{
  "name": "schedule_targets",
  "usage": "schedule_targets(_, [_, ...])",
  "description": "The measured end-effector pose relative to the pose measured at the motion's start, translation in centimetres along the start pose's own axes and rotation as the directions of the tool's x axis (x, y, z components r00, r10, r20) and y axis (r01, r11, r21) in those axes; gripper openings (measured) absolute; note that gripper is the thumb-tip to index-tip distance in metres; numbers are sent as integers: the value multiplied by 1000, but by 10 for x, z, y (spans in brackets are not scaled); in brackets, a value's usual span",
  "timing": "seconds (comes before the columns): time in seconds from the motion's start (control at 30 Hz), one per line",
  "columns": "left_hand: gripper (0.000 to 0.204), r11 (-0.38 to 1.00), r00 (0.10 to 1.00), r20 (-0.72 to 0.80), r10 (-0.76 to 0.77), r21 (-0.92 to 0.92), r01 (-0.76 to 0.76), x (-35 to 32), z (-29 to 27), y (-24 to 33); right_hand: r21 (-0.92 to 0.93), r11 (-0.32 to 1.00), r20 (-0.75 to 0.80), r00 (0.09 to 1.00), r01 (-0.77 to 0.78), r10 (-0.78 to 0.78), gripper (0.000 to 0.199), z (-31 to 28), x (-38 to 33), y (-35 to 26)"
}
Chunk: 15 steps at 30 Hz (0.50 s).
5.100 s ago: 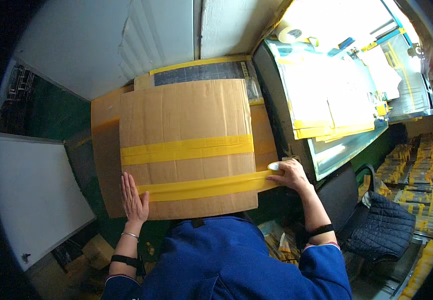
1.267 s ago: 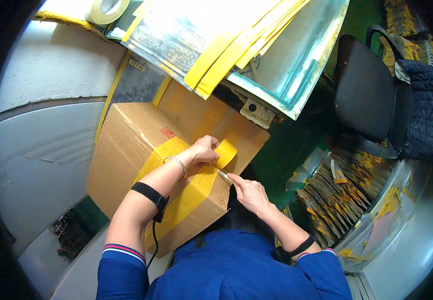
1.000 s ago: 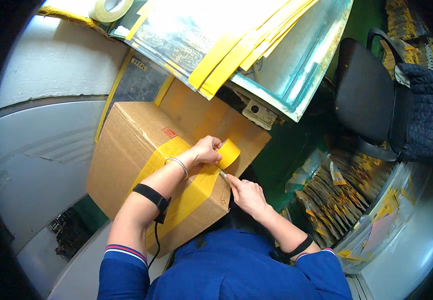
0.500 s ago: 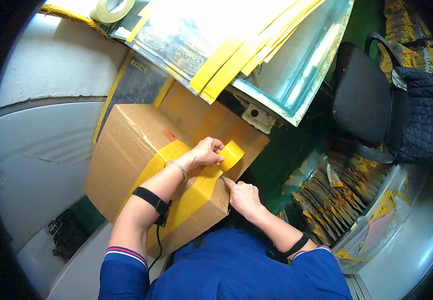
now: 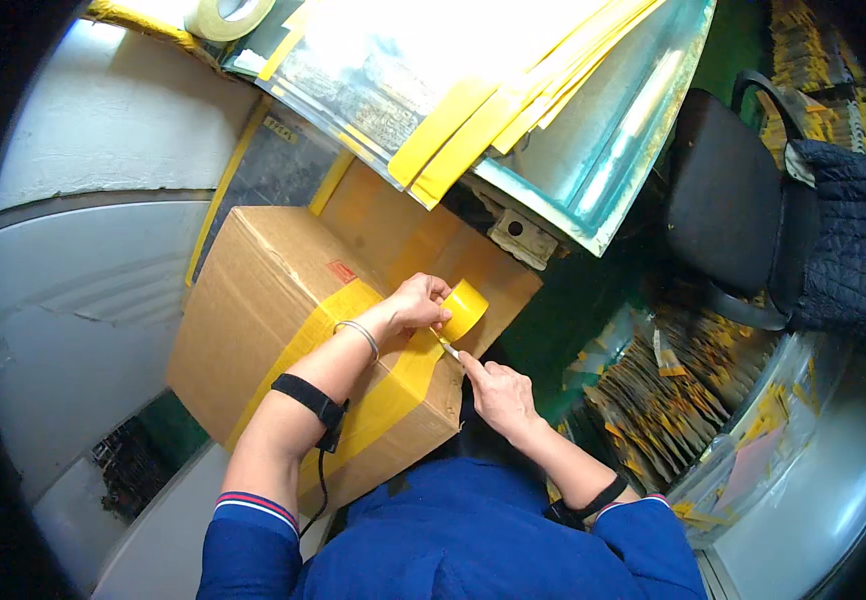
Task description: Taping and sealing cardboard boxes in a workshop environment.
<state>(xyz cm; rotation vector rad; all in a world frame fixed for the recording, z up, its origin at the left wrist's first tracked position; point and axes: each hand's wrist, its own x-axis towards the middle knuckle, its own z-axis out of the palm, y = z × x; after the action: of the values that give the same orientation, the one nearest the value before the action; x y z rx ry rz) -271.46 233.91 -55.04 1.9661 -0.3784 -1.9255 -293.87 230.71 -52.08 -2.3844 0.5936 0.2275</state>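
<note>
A large cardboard box (image 5: pixel 243 300) sits in front of me with wide yellow tape (image 5: pixel 393 400) stuck around it. My left hand (image 5: pixel 418 302) is closed on a roll of yellow packing tape (image 5: pixel 466 309) at the box's right edge. From the roll, the tape runs down onto the box. Closed around a small knife (image 5: pixel 448 347), my right hand (image 5: pixel 503 398) stays just below the roll, its index finger stretched along the tool. The blade end meets the tape beside the roll; its tip is too small to make out clearly.
Beyond the box stands a glass-topped table (image 5: pixel 593 190) with yellow-edged sheets (image 5: pixel 463 130) overhanging it. Another tape roll (image 5: pixel 228 15) lies at the upper left. A black chair (image 5: pixel 723 190) with a quilted jacket stands right, above a bin of stacked dark pieces (image 5: pixel 663 390).
My right hand has drawn slightly down and to the right, so more of the knife shows at the tape. The left hand and roll have hardly moved.
</note>
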Motion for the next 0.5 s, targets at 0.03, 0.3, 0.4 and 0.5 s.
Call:
schedule_targets(0.03, [14, 999, 999, -11, 35, 27, -35, 2, 0, -2, -25, 999, 20, 1000, -21, 21, 43, 4, 2, -1])
schedule_targets(0.3, [15, 981, 999, -17, 40, -190, -42, 26, 1, -22, -19, 1000, 2, 1000, -25, 25, 40, 15, 0, 14])
schedule_targets(0.4, [16, 998, 998, -62, -12, -62, 8, 31, 0, -24, -78, 993, 145, 984, -93, 104, 44, 13, -5, 32])
schedule_targets(0.5, [15, 994, 998, -62, -25, -103, 19, 36, 0, -26, -98, 980, 236, 953, -173, 191, 40, 19, -11, 46])
